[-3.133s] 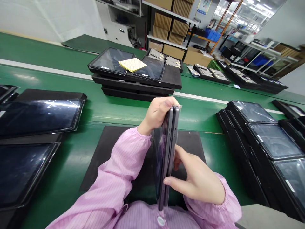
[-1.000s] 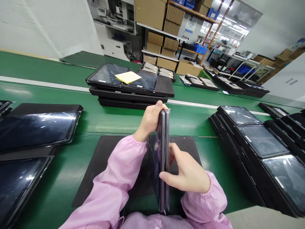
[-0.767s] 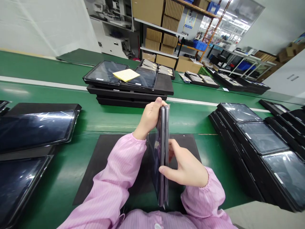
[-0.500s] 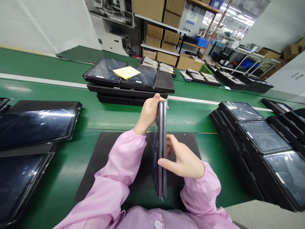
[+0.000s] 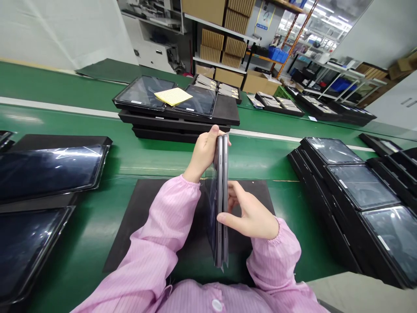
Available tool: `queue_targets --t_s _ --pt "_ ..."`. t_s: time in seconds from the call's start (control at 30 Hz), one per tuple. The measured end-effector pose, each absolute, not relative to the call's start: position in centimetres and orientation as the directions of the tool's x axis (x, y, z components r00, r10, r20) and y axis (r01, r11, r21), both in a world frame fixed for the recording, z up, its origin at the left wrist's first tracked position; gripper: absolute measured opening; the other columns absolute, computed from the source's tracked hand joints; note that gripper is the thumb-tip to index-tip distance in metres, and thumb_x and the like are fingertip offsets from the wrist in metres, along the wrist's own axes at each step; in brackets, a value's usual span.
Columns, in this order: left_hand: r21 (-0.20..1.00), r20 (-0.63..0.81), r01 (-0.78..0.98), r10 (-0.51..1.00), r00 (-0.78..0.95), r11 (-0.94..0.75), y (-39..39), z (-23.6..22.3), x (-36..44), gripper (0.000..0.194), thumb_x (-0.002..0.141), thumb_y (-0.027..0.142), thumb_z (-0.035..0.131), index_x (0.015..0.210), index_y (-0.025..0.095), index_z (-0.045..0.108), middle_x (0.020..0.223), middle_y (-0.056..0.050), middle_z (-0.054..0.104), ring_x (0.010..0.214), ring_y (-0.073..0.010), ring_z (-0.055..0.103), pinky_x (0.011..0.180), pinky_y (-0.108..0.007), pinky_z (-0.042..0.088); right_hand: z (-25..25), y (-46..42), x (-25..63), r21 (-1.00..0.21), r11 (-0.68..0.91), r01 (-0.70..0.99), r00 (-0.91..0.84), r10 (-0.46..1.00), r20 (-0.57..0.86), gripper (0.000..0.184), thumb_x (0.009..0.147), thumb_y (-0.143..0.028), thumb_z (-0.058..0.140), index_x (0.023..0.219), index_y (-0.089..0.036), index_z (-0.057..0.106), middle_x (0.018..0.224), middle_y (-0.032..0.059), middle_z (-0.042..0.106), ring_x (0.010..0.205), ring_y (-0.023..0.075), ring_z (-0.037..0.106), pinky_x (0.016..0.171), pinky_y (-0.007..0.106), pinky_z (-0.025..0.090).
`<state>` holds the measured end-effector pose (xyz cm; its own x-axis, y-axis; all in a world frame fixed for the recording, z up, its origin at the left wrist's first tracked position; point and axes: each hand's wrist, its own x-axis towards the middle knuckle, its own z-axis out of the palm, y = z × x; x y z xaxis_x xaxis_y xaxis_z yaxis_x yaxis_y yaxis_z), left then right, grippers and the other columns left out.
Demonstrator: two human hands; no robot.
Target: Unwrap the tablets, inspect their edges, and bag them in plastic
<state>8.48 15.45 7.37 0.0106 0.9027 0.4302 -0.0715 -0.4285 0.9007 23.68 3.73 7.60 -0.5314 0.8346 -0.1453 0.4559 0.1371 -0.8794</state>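
1. We hold two tablets upright on their long edges, side by side, above the black mat by the counter's near edge; we cannot tell whether they touch it.
2. Our left hand is clamped on their far end, thumb up at the top corner.
3. Our right hand is apart from the left, nearer us, its thumb across the narrow sides and its fingers at the right face.
4. Beyond the mat, toward the counter's far edge, black trays carry two panels, with a yellow sheet lying over both.
5. To our left, wrapped panels lie on black trays, reflecting the lights.
6. To our right, a tray stack bears three more panels in a row, slanting toward the counter's near edge.
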Motion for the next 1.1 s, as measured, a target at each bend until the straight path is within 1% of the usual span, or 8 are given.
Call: queue_targets --t_s 0.23,0.37,0.5,0.57,0.67,0.8,0.93,1.1 --pt "0.905 0.423 -0.047 0.906 0.017 -0.422 15.3 7.5 8.5 0.08 0.08 0.091 0.033 0.055 0.02 0.061 0.052 -0.004 0.058 0.046 -0.0141 0.052 0.047 -0.029 0.039 7.8 3.6 23.7 -0.879 0.136 0.457 -0.523 0.84 -0.142 0.056 0.082 -0.042 0.07 0.123 -0.021 0.037 0.091 0.0007 0.059 0.073 0.0172 0.057 0.074 0.038 0.052" --pt "0.903 0.426 -0.061 0.904 0.016 -0.425 15.2 7.6 8.6 0.078 0.081 0.09 0.035 0.054 0.021 0.06 0.052 -0.004 0.057 0.048 -0.0146 0.053 0.049 -0.029 0.041 8.0 3.5 23.6 -0.874 0.135 0.467 -0.516 0.844 -0.146 0.052 0.083 -0.04 0.068 0.121 -0.02 0.038 0.094 0.003 0.062 0.074 0.018 0.058 0.075 0.039 0.053" --pt "0.92 0.391 -0.035 0.92 0.004 -0.391 15.0 7.7 8.6 0.074 0.085 0.085 0.035 0.056 0.021 0.057 0.048 -0.001 0.051 0.045 -0.0139 0.049 0.047 -0.028 0.039 8.0 3.8 24.1 -0.876 0.156 0.455 -0.544 0.828 -0.136 0.053 0.084 -0.04 0.067 0.123 -0.02 0.038 0.097 0.0048 0.063 0.078 0.0197 0.061 0.077 0.039 0.054" --pt "0.925 0.379 -0.013 0.925 -0.029 -0.379 15.0 7.7 8.6 0.071 0.088 0.083 0.035 0.057 0.021 0.056 0.048 0.0 0.05 0.046 -0.0139 0.049 0.048 -0.028 0.039 8.0 4.2 24.6 -0.876 0.188 0.443 -0.568 0.815 -0.113 0.05 0.085 -0.038 0.064 0.125 -0.019 0.04 0.094 0.0043 0.063 0.084 0.0222 0.063 0.081 0.04 0.054" --pt "0.922 0.386 0.055 0.919 -0.082 -0.383 15.0 7.6 8.5 0.068 0.089 0.08 0.037 0.06 0.021 0.056 0.052 -0.001 0.054 0.053 -0.0155 0.054 0.05 -0.027 0.04 7.8 4.8 25.5 -0.858 0.215 0.467 -0.571 0.814 -0.107 0.043 0.087 -0.034 0.056 0.126 -0.018 0.046 0.087 0.0036 0.063 0.091 0.0267 0.064 0.086 0.042 0.053" --pt "0.915 0.398 0.109 0.912 -0.102 -0.387 15.0 7.4 8.4 0.065 0.091 0.076 0.039 0.062 0.021 0.058 0.054 -0.001 0.056 0.057 -0.0166 0.058 0.052 -0.027 0.041 7.4 5.5 26.1 -0.891 0.148 0.429 -0.561 0.817 -0.135 0.041 0.083 -0.025 0.049 0.123 -0.019 0.053 0.092 0.0049 0.065 0.095 0.0281 0.063 0.088 0.043 0.054" --pt "0.912 0.406 0.115 0.907 -0.11 -0.394 15.0 7.4 8.5 0.064 0.093 0.073 0.04 0.061 0.021 0.057 0.052 0.0 0.054 0.053 -0.015 0.055 0.051 -0.027 0.04 7.2 5.8 26.0 -0.938 0.069 0.339 -0.557 0.819 -0.141 0.035 0.078 -0.019 0.048 0.112 -0.022 0.055 0.09 0.002 0.061 0.084 0.0226 0.059 0.081 0.039 0.054" --pt "0.914 0.401 0.124 0.909 -0.115 -0.387 14.9 7.5 8.6 0.061 0.096 0.068 0.04 0.06 0.021 0.055 0.051 0.001 0.05 0.052 -0.0144 0.052 0.051 -0.027 0.037 7.5 6.0 25.8 -0.968 0.051 0.244 -0.568 0.817 -0.101 0.025 0.073 -0.019 0.047 0.098 -0.024 0.048 0.076 -0.0026 0.047 0.068 0.0174 0.046 0.068 0.034 0.048"
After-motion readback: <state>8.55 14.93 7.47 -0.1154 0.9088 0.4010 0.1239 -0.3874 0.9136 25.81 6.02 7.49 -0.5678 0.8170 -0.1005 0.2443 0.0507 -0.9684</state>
